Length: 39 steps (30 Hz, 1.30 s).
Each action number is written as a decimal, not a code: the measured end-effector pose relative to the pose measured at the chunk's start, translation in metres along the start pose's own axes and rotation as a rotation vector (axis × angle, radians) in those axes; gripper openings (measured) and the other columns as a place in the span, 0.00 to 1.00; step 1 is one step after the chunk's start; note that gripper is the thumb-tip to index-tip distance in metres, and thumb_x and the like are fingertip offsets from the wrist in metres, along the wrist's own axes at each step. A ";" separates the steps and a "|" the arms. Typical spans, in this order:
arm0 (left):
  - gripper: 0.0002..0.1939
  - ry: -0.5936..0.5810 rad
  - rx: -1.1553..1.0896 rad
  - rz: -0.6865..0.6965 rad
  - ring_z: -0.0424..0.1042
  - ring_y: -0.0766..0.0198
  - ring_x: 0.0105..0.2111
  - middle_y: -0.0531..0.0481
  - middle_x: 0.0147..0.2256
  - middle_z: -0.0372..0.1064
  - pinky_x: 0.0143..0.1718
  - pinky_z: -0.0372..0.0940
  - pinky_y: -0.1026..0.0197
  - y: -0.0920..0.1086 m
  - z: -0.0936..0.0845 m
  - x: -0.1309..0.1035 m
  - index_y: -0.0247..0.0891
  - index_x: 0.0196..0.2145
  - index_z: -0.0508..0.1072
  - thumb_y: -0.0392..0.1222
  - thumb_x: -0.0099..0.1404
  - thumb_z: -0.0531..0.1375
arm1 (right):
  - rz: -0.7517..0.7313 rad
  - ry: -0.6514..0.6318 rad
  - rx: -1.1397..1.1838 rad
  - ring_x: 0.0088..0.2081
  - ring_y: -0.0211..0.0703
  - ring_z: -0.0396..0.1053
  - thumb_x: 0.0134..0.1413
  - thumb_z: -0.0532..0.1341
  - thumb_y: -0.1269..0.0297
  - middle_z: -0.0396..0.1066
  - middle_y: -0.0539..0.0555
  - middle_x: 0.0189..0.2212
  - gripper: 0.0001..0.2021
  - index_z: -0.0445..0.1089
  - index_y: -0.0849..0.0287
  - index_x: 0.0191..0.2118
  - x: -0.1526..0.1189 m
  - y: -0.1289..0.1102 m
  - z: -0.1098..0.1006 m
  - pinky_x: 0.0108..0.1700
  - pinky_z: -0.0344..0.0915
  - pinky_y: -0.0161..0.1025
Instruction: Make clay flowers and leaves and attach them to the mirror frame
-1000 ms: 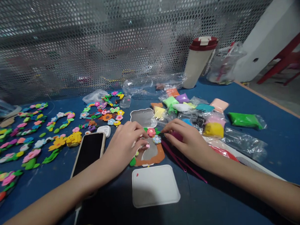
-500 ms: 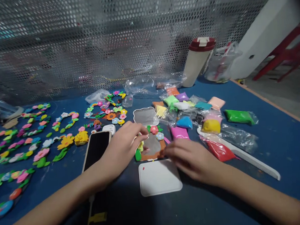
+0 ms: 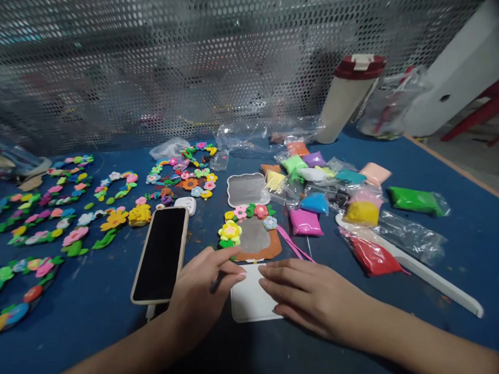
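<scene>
A small mirror [image 3: 254, 236] lies flat on the table, its frame covered with clay flowers, green leaves and brown clay along the lower right. Just below it is a white rectangular board [image 3: 250, 305]. My left hand [image 3: 206, 280] reaches over the board's upper left corner, index finger and thumb apart, the fingertip close to the mirror's lower edge. Over the board's right half rests my right hand [image 3: 307, 292], fingers stretched out and covering part of it. I see nothing held in either hand. The red speck seen earlier on the board is not visible.
A phone [image 3: 160, 254] lies left of my left hand. Clay-flower frames [image 3: 116, 187] fill the left side. Clay packets [image 3: 304, 222], pink strips [image 3: 293, 243] and a white comb [image 3: 435, 281] lie to the right. A tumbler [image 3: 349, 100] stands before the perforated metal screen [image 3: 166, 75].
Both hands have drawn back from the mirror's frame toward the white board, leaving the yellow flower in sight. My right hand has come over the board. The view has shifted slightly.
</scene>
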<state>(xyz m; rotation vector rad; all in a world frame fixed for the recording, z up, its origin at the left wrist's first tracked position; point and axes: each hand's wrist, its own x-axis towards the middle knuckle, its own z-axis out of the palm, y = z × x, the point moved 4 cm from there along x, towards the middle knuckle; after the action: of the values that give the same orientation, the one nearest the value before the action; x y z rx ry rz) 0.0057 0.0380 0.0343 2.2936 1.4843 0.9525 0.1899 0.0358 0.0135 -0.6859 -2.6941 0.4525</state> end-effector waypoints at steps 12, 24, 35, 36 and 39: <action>0.11 0.117 -0.106 0.003 0.69 0.68 0.24 0.57 0.27 0.74 0.27 0.64 0.66 -0.006 -0.007 0.000 0.40 0.40 0.70 0.31 0.60 0.60 | 0.015 -0.091 0.060 0.46 0.51 0.65 0.56 0.56 0.47 0.67 0.63 0.49 0.28 0.63 0.64 0.54 0.002 -0.005 -0.003 0.45 0.66 0.48; 0.08 0.034 -0.190 -0.068 0.66 0.71 0.24 0.58 0.24 0.68 0.26 0.62 0.70 -0.017 -0.004 0.003 0.39 0.26 0.72 0.28 0.57 0.61 | 0.125 0.067 0.027 0.37 0.42 0.66 0.62 0.52 0.67 0.69 0.57 0.37 0.10 0.68 0.61 0.43 0.010 0.012 -0.001 0.37 0.65 0.37; 0.05 0.025 -0.183 0.041 0.68 0.70 0.26 0.55 0.27 0.71 0.28 0.63 0.69 -0.011 0.000 0.000 0.37 0.33 0.73 0.30 0.59 0.60 | -0.065 0.069 -0.199 0.31 0.42 0.61 0.62 0.51 0.72 0.68 0.56 0.29 0.12 0.71 0.63 0.33 0.047 0.013 0.005 0.31 0.57 0.38; 0.07 0.021 -0.180 0.039 0.69 0.70 0.26 0.55 0.28 0.72 0.29 0.63 0.70 -0.011 0.000 0.000 0.38 0.35 0.73 0.30 0.59 0.60 | -0.076 0.064 -0.202 0.30 0.41 0.61 0.62 0.51 0.72 0.68 0.56 0.29 0.12 0.71 0.63 0.33 0.048 0.012 0.005 0.32 0.57 0.38; 0.06 0.003 -0.152 0.004 0.69 0.70 0.26 0.55 0.27 0.71 0.28 0.63 0.70 -0.012 -0.002 0.001 0.38 0.34 0.73 0.29 0.60 0.60 | -0.068 0.064 -0.178 0.31 0.42 0.61 0.62 0.52 0.72 0.68 0.57 0.30 0.10 0.70 0.63 0.34 0.049 0.010 0.005 0.32 0.58 0.38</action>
<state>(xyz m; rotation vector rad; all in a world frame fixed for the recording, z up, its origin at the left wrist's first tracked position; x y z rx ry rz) -0.0039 0.0440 0.0293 2.1887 1.3588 1.0326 0.1511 0.0680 0.0160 -0.6415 -2.7096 0.1723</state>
